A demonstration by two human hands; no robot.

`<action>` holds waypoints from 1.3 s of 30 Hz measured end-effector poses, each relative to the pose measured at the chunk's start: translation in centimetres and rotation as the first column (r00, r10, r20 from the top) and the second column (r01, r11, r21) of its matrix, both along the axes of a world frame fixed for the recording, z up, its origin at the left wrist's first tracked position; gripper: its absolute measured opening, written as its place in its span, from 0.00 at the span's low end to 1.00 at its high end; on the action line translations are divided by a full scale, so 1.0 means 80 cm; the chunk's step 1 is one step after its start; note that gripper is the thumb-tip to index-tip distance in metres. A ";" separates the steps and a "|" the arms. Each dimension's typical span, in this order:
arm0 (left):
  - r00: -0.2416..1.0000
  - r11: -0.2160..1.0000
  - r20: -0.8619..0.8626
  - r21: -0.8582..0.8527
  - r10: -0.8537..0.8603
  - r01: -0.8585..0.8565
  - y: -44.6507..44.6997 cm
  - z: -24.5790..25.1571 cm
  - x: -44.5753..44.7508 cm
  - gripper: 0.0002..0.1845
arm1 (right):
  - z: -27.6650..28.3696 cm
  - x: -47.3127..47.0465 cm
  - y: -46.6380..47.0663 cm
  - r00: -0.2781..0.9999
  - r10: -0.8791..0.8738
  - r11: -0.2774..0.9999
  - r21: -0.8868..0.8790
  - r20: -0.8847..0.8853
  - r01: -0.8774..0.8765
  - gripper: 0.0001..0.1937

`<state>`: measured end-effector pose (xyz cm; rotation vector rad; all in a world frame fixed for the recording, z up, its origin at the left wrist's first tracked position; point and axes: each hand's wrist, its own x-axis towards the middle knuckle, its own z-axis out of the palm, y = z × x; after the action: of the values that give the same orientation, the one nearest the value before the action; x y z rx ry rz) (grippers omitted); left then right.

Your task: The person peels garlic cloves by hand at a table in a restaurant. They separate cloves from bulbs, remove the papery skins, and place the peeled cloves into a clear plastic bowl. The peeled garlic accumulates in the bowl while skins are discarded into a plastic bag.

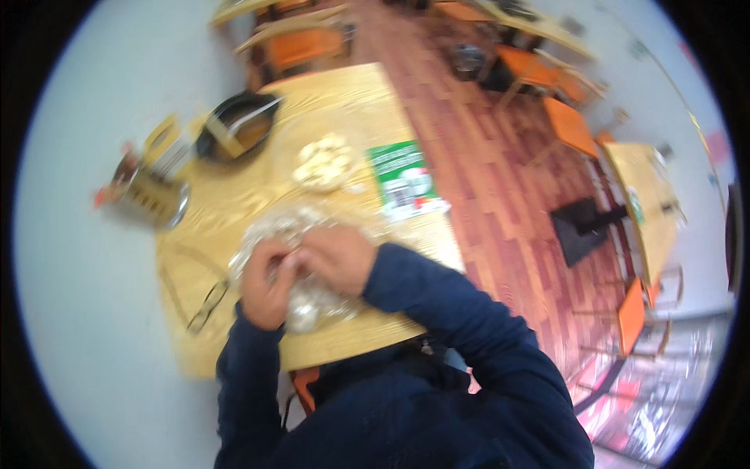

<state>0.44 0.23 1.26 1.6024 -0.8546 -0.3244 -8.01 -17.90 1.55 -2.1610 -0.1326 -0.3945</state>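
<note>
My left hand (266, 284) and my right hand (340, 255) meet fingertip to fingertip over a clear plastic bag (304, 311) on the wooden table (228, 205). Blur and the fingers hide whatever may be between them. Whitish lumps show through the bag, one of them round, near its lower edge. Beyond my hands stands a clear bowl holding a heap of pale yellow pieces (324, 163), which look like peeled garlic cloves.
A black bowl (220, 153) with a light-handled utensil, a perforated metal holder (155, 196) and a yellow box (167, 143) stand at the back left. Eyeglasses (208, 306) lie at left, a green printed sheet (404, 176) at right. A wall borders the left side.
</note>
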 end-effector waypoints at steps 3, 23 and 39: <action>1.000 1.000 -0.005 0.018 -0.024 0.024 -0.006 -0.002 -0.005 0.09 | 0.003 -0.002 0.000 0.999 -0.017 0.994 0.110 0.041 0.012 0.13; 0.976 0.994 0.208 0.103 -0.065 0.044 0.002 0.016 -0.008 0.16 | 0.015 -0.008 0.006 0.972 0.099 0.995 -0.005 0.213 -0.100 0.07; 0.885 0.990 0.444 0.071 -0.143 0.124 -0.003 0.008 -0.001 0.08 | 0.023 -0.022 0.006 0.960 0.227 0.848 0.518 -0.163 -0.112 0.18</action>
<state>0.34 -0.01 1.89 1.6874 -1.3235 -0.0629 -9.81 -17.39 3.36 -1.6389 -0.0846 -0.0685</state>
